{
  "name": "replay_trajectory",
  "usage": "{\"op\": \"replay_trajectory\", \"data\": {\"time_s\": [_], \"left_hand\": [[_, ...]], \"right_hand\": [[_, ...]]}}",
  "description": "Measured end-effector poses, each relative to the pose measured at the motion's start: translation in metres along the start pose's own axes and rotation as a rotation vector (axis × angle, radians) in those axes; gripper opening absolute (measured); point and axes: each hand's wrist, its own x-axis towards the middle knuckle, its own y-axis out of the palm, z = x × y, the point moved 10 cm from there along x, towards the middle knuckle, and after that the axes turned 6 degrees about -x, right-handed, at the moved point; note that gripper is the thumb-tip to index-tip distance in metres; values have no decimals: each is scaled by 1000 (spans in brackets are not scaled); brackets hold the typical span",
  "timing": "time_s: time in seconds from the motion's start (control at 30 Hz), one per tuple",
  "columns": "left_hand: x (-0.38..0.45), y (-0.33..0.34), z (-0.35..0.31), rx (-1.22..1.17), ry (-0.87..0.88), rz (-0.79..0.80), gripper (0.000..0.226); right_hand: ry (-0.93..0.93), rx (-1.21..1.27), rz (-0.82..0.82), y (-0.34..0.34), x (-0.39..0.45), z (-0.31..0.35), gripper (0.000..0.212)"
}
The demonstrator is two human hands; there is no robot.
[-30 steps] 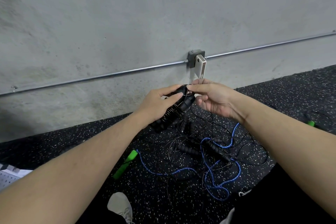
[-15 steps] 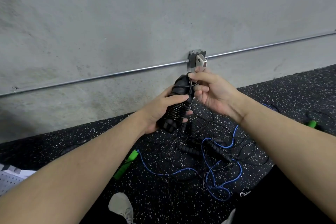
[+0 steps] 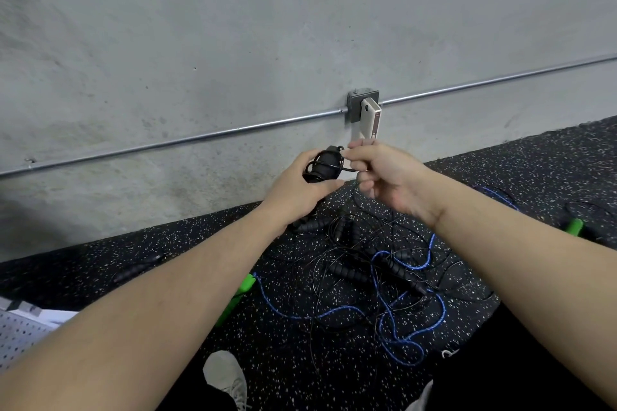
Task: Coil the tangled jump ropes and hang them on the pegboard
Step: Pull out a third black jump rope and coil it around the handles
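The black jump-rope handles (image 3: 325,163) sit bundled in my left hand (image 3: 297,192), held up in front of the concrete wall (image 3: 233,27), with thin black cord wound around them. My left fingers and thumb are curled around the bundle from below and behind, gripping it firmly. At three o'clock from the bundle, just beside it, my right hand (image 3: 384,177) pinches the thin black cord (image 3: 349,169) that runs off the wrap, thumb and forefinger closed on it, the other fingers curled in.

At six o'clock from my hands, down on the speckled black floor (image 3: 551,170), lies the tangle of ropes (image 3: 377,274): more ribbed black handles, loose black cords and a blue rope (image 3: 437,320) looping through them. A green handle (image 3: 238,294) lies at seven o'clock from the tangle, partly hidden by my left forearm, and another green handle (image 3: 574,227) lies at two o'clock from it, well apart.

At twelve o'clock from my right hand a metal box (image 3: 354,107) is fixed to the wall on a conduit pipe (image 3: 200,138), with a pale plug-in device (image 3: 370,122) hanging from it. A white pegboard (image 3: 16,334) lies at the far left, at about eight o'clock, and my pale shoe (image 3: 225,374) shows at six.
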Motion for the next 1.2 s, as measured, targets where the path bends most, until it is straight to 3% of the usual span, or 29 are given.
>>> {"op": "replay_trajectory", "data": {"time_s": [0.17, 0.57, 0.7, 0.83, 1.03, 1.2], "left_hand": [[7, 0, 6, 461, -14, 38, 74], [12, 23, 11, 840, 83, 135, 75], [13, 36, 19, 585, 51, 252, 83], [16, 36, 20, 241, -11, 213, 72], [17, 10, 37, 9, -158, 135, 37], [3, -19, 48, -28, -200, 90, 43]], "right_hand": [[-56, -95, -15, 6, -3, 6, 5], [-78, -46, -104, -19, 5, 14, 22], [-85, -83, -124, -31, 6, 13, 18], [-48, -132, -141, -44, 8, 6, 19], [34, -40, -154, -48, 15, -7, 27], [60, -263, 27, -5, 9, -26, 23]]}}
